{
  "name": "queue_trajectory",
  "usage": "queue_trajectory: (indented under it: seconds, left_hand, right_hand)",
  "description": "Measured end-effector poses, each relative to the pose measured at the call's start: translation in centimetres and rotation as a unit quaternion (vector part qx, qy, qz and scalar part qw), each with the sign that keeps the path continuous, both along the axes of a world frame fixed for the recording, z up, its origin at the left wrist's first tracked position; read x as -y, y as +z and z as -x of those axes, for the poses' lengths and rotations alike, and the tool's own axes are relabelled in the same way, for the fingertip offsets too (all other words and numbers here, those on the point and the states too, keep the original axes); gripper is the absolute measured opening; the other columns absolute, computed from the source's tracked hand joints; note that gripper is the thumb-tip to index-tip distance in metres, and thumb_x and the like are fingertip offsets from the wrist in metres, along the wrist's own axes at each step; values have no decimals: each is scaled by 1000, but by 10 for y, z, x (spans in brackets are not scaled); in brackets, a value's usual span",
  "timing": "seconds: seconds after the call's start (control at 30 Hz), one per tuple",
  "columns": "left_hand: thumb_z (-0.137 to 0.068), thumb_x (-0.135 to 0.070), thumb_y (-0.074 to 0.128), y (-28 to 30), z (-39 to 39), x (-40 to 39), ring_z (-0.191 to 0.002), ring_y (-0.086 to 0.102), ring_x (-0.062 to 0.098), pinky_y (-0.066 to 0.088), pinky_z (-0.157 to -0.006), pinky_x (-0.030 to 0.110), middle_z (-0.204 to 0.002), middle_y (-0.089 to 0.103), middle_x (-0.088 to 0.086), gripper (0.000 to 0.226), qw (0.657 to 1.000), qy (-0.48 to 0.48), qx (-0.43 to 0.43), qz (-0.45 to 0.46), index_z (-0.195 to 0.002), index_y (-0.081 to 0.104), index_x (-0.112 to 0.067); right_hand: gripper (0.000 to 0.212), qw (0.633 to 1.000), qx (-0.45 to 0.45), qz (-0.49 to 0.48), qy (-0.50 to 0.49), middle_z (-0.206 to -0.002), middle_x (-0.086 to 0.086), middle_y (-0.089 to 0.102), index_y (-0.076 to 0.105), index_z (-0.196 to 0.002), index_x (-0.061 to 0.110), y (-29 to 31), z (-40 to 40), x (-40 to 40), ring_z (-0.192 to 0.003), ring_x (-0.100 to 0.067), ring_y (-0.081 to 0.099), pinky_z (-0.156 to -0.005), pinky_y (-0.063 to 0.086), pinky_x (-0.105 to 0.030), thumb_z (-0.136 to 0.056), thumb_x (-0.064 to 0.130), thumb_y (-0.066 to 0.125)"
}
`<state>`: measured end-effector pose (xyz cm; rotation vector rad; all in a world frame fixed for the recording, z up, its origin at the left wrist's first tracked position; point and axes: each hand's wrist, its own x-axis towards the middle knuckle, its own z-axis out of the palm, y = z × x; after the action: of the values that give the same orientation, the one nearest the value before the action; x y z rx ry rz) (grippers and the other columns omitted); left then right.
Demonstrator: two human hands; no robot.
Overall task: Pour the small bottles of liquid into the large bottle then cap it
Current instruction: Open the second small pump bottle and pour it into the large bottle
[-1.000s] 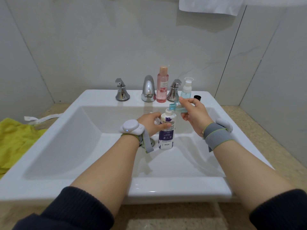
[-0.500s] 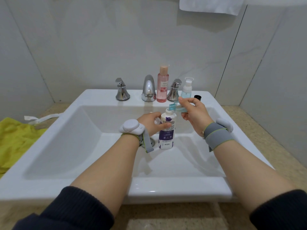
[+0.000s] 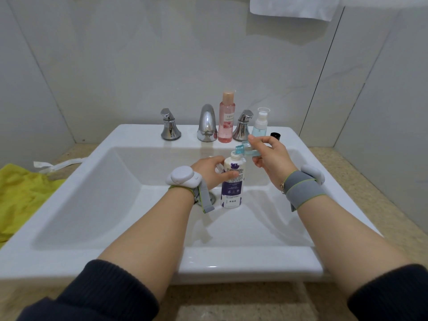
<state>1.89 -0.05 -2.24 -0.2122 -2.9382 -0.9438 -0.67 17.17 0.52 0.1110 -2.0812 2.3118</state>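
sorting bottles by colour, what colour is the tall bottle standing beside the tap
Pink bottle, with a peach cap, clearest in the head view.

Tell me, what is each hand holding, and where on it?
Left hand grips the large white bottle around its upper body. Right hand holds the small blue bottle by its body, tilted.

A bathroom: white basin [image 3: 301, 144] with chrome tap [image 3: 206, 123], tiled walls [image 3: 115, 54], hanging towel [image 3: 294, 6].

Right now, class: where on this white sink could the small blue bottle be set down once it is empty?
Free: the basin floor left of the white-and-purple bottle, and the rim's back-left corner beside the left chrome tap handle. Crowded: the back-right ledge, with pink bottle, pump bottle and black cap.
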Motion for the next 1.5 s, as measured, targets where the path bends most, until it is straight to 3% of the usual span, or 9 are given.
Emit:
queue_trajectory:
  seconds: [0.7, 1.33, 1.5]
  left_hand:
    - [-80, -61, 57, -2, 2, 0, -96, 58, 17, 48, -85, 37, -104, 64, -5, 42, 1000, 6, -2, 8, -105, 59, -27]
    - [-82, -57, 58, 1, -2, -1, -93, 57, 17, 45, -79, 32, -101, 64, -4, 39, 1000, 2, -3, -4, -104, 59, -24]
    - [-81, -58, 58, 2, -3, 0, -93, 58, 16, 45, -78, 31, -101, 65, -4, 40, 1000, 0, -2, -6, -104, 59, -25]
  right_hand:
    - [30, 999, -40, -20, -9, -76, -6, 61, 52, -95, 9, 3, -5, 0, -48, -11, 44, -46, 37, -20, -83, 28, 71]
    - [25, 997, -60, -42, -25, -75, -7, 61, 55, -87, 13, 5, -5, 2, -48, -13, 44, -44, 37, -17, -80, 28, 74]
    - [30, 996, -67, -50, -29, -77, -10, 60, 56, -94, 9, 5, -6, 3, -51, -14, 44, -44, 38, -16, -80, 28, 74]
